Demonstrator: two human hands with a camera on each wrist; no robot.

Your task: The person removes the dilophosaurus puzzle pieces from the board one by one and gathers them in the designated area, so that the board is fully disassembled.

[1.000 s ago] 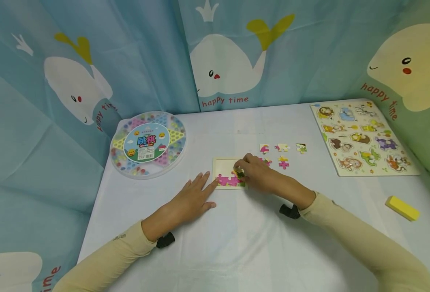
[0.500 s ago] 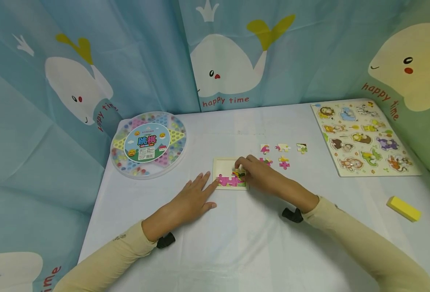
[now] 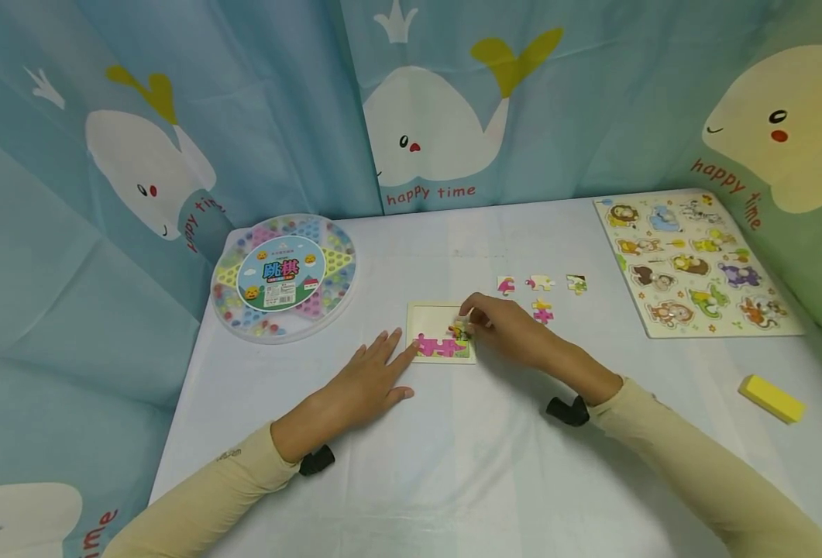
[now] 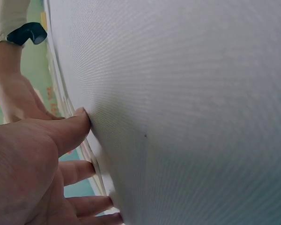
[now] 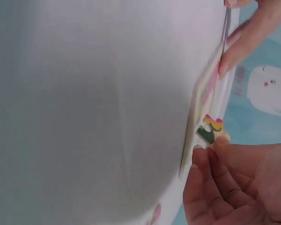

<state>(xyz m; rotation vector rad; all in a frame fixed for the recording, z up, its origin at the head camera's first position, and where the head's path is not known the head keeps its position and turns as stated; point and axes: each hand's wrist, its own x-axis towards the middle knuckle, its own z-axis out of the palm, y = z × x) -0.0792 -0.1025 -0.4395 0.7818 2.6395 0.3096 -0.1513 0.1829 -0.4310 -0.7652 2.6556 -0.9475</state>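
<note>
In the head view a small cream puzzle tray (image 3: 430, 316) lies mid-table, with joined pink puzzle pieces (image 3: 438, 347) along its near side. My left hand (image 3: 362, 390) lies flat with fingers spread, its index fingertip touching the tray's left side. Over the tray's right part, my right hand (image 3: 510, 329) pinches a puzzle piece (image 5: 210, 130) between thumb and fingers. Yellow, green and pink show on that piece in the right wrist view, where it looks tilted at the tray. The left wrist view shows the spread left fingers (image 4: 79, 172) on the white tabletop; the tray is mostly hidden there.
Loose puzzle pieces (image 3: 540, 282) lie beyond the right hand. A round Chinese checkers box (image 3: 283, 277) stands at the back left. At the right are an animal peg puzzle board (image 3: 693, 263) and a yellow block (image 3: 772, 399). A whale-print curtain (image 3: 278, 93) borders the table.
My right hand has shifted slightly right, with the puzzle piece still pinched and showing more in the head view. It now covers one loose piece. My left hand has stayed in place.
</note>
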